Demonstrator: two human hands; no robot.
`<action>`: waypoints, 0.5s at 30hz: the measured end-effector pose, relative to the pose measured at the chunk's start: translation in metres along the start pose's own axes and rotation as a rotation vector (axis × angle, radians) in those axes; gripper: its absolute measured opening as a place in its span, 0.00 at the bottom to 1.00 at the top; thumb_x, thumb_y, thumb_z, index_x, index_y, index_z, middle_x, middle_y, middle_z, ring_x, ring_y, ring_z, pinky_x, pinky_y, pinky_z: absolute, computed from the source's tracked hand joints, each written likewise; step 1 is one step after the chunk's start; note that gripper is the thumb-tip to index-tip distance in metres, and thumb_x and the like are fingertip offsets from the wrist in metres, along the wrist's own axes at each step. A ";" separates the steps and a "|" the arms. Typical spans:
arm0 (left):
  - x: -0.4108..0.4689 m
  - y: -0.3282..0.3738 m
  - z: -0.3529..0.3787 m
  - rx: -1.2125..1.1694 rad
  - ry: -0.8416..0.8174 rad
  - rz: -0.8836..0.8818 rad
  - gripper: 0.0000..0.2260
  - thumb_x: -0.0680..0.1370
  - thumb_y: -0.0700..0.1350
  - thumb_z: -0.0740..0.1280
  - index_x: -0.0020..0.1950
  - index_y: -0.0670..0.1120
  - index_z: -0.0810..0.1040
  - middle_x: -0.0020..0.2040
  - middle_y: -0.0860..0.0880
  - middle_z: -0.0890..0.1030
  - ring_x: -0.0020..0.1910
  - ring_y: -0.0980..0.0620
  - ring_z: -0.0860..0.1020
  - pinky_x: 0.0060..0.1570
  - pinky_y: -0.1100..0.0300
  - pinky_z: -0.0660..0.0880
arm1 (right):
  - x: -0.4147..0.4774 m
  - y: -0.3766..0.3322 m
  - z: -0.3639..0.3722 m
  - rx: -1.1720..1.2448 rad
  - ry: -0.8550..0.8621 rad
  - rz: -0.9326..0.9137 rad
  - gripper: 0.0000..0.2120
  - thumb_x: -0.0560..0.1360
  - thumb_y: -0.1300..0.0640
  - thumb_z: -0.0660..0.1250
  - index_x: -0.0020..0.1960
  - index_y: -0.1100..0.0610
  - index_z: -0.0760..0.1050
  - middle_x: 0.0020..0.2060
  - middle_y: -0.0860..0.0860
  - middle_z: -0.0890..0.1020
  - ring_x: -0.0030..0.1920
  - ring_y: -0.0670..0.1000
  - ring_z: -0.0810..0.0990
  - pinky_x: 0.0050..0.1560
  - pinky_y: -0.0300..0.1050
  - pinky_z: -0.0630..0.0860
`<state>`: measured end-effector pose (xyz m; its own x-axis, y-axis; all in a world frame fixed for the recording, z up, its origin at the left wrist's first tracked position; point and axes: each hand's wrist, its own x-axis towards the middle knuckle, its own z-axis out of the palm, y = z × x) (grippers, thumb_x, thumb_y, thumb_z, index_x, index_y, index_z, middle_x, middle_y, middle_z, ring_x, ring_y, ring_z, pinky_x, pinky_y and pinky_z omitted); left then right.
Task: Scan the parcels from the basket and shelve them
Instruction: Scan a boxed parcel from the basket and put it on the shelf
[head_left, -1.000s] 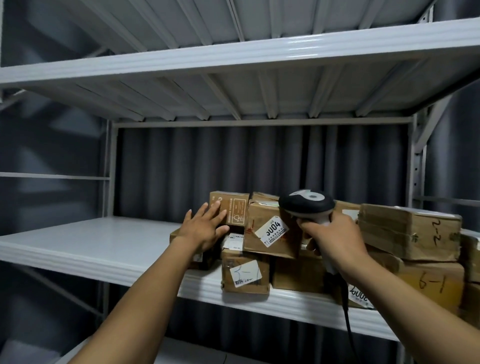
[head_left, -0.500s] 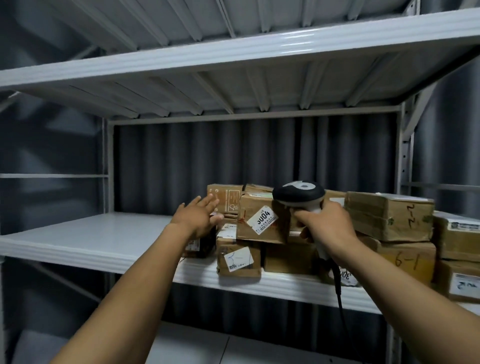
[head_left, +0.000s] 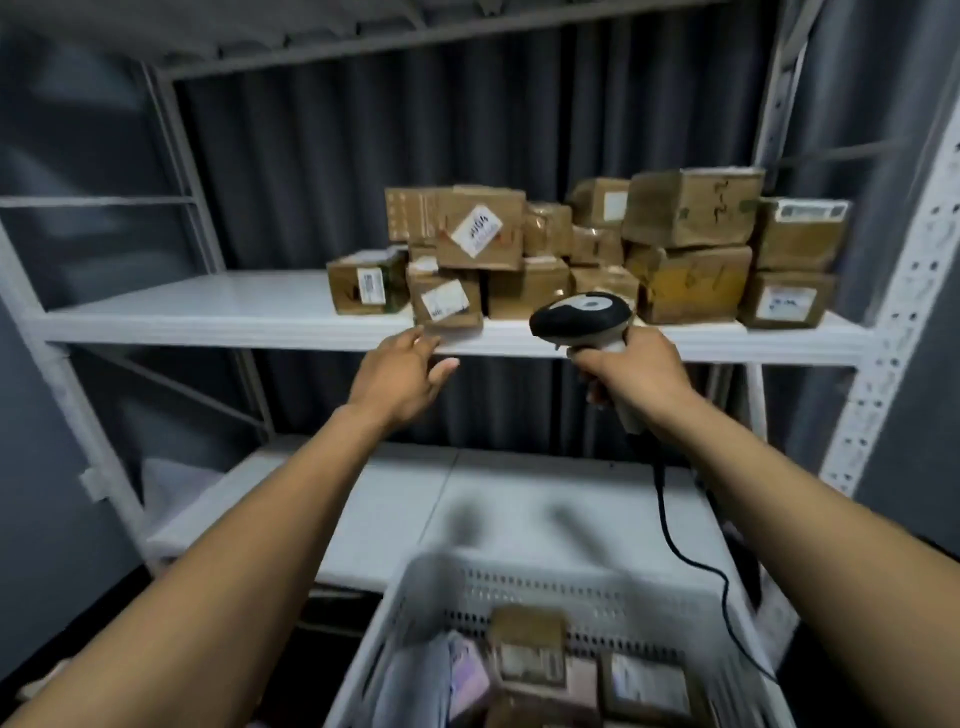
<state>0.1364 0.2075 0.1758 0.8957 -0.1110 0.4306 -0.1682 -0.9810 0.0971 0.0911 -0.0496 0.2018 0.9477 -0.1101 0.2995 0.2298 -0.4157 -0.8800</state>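
In the head view the left hand (head_left: 402, 376) hangs empty, fingers loosely spread, just in front of the middle shelf (head_left: 208, 312) edge. To its right, the right hand (head_left: 631, 371) is wrapped firmly round the handle of the scanner (head_left: 582, 317). Shelved boxes (head_left: 480, 228) are stacked far right on that shelf, and the basket (head_left: 519, 587) sits near and low, blurred but apparently holding several parcels (head_left: 527, 649). This looks like the gap between parcels, so the next move calls for the left hand to dip into the basket and lift one out label-up for the scanner.
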 end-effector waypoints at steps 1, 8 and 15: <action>-0.012 0.008 0.013 -0.024 -0.010 0.003 0.25 0.82 0.58 0.55 0.74 0.47 0.66 0.76 0.44 0.63 0.74 0.43 0.62 0.70 0.51 0.61 | -0.009 0.013 -0.001 -0.006 -0.006 0.014 0.05 0.70 0.57 0.71 0.39 0.57 0.78 0.31 0.55 0.83 0.23 0.49 0.78 0.27 0.40 0.74; -0.116 0.059 0.129 -0.103 -0.195 0.000 0.24 0.81 0.58 0.57 0.74 0.48 0.68 0.76 0.45 0.63 0.74 0.45 0.62 0.72 0.53 0.59 | -0.085 0.123 -0.010 -0.149 -0.166 0.121 0.05 0.72 0.57 0.72 0.40 0.57 0.77 0.32 0.52 0.83 0.26 0.47 0.80 0.30 0.41 0.77; -0.201 0.084 0.224 -0.147 -0.505 -0.032 0.22 0.81 0.56 0.58 0.73 0.48 0.68 0.75 0.44 0.64 0.73 0.43 0.63 0.70 0.56 0.60 | -0.124 0.224 -0.016 -0.336 -0.322 0.214 0.08 0.71 0.54 0.73 0.46 0.56 0.78 0.35 0.49 0.81 0.34 0.48 0.79 0.35 0.41 0.75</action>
<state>0.0347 0.1113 -0.1036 0.9819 -0.1803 -0.0575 -0.1614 -0.9565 0.2431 0.0215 -0.1439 -0.0268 0.9981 0.0374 -0.0494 -0.0102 -0.6877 -0.7259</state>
